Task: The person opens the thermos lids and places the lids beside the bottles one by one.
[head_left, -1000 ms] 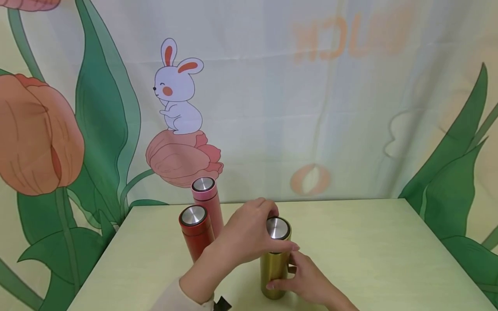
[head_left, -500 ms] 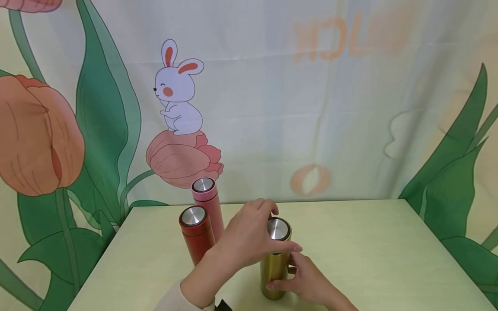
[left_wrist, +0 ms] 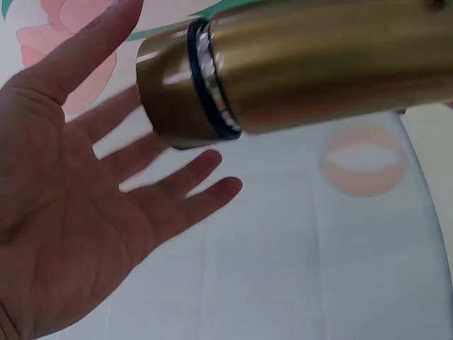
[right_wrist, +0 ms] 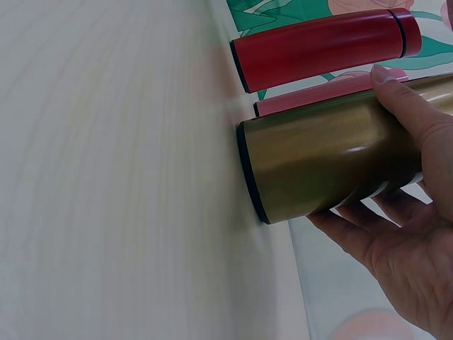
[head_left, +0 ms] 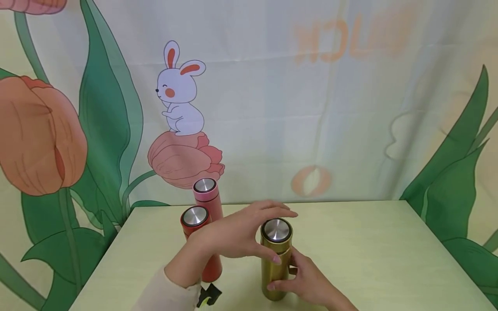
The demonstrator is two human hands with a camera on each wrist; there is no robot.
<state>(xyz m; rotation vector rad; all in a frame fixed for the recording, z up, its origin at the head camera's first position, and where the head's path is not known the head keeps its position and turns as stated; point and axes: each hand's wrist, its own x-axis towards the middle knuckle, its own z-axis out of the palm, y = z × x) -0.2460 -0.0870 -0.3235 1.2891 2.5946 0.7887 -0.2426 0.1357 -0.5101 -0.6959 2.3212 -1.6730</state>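
- Hands first: the right hand (head_left: 307, 283) grips the low part of the gold flask (head_left: 275, 268), fingers curled round it.
- Left hand (head_left: 241, 235) is spread wide by the cap (head_left: 276, 231) and holds nothing.
- Gold flask stands upright on the tabletop (head_left: 369, 255), cap on but showing a gap, so it looks partly unscrewed.
- Red flask (head_left: 196, 224) and pink flask (head_left: 206, 194) stand close behind, caps on.
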